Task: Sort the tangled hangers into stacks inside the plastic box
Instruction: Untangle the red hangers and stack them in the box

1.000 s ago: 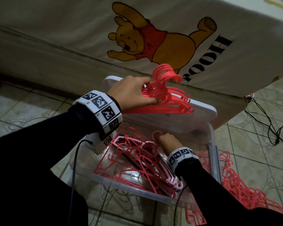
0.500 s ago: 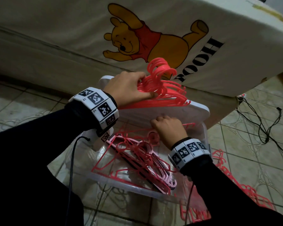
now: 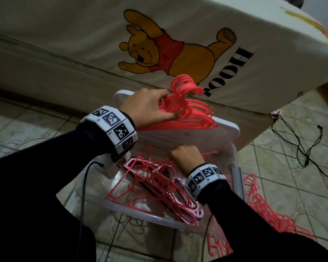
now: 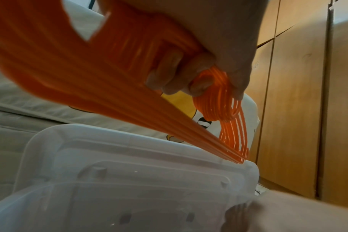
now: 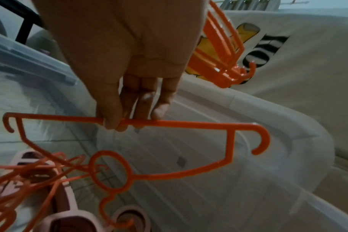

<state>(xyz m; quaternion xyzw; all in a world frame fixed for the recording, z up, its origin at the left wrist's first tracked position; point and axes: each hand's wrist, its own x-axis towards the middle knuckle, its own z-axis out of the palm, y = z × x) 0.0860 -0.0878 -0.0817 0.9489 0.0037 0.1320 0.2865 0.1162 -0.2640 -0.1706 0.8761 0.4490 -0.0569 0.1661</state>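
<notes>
My left hand [image 3: 150, 108] grips a stack of red hangers [image 3: 189, 112] by their necks, above the white lid [image 3: 206, 135] that leans at the back of the clear plastic box [image 3: 235, 178]. The stack's far ends [image 4: 236, 158] touch the lid's edge. My right hand [image 3: 186, 156] is inside the box and pinches the straight bar of a single red hanger [image 5: 179, 125], which hangs hook down over the box floor. A tangle of red and pink hangers [image 3: 159, 188] fills the near left part of the box.
A mattress with a cartoon bear print [image 3: 169, 52] stands right behind the box. More tangled red hangers [image 3: 269, 208] lie on the tiled floor to the right. Black cables [image 3: 301, 148] trail over the tiles at far right. Wooden cupboard doors [image 4: 298, 109] rise beyond.
My right hand has risen from the tangle toward the lid, lifting one red hanger by its bar. My left hand keeps holding the stack above the lid.
</notes>
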